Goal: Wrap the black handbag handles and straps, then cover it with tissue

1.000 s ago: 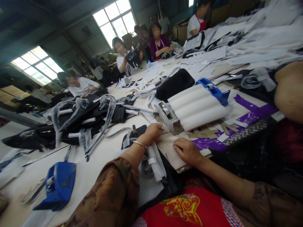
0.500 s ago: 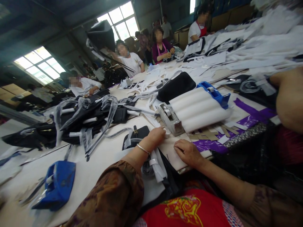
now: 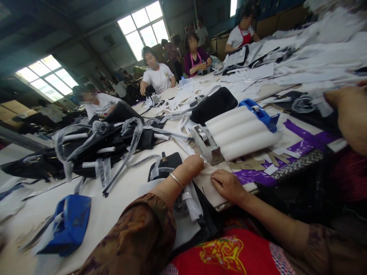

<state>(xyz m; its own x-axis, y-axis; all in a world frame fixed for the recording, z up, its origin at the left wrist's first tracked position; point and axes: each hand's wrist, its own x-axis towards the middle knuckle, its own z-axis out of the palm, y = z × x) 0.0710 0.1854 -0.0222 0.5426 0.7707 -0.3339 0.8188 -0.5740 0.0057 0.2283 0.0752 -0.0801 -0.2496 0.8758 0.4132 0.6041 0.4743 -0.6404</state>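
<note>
My left hand (image 3: 194, 165), with a bangle at its wrist, is closed beside the grey tape dispenser (image 3: 207, 145); what its fingers hold is too small to make out. Just right of it, my right hand (image 3: 228, 185) rests on the table edge with its fingers curled; anything inside is hidden. Under and beside my left forearm lies a black bag (image 3: 164, 166) with a small buckle strap. A strap wrapped in white foam (image 3: 191, 204) hangs below the left wrist, over black material at the edge.
A blue tape dispenser (image 3: 71, 223) stands front left, another (image 3: 259, 114) behind white foam (image 3: 241, 131). Black bags with wrapped straps (image 3: 109, 147) are piled left. Another person's arm (image 3: 351, 114) reaches in at the right. Several people sit across the table (image 3: 114, 214).
My left hand has shifted slightly right; my right hand has stayed put. Across the table, a person has lowered a raised black bag onto the pile.
</note>
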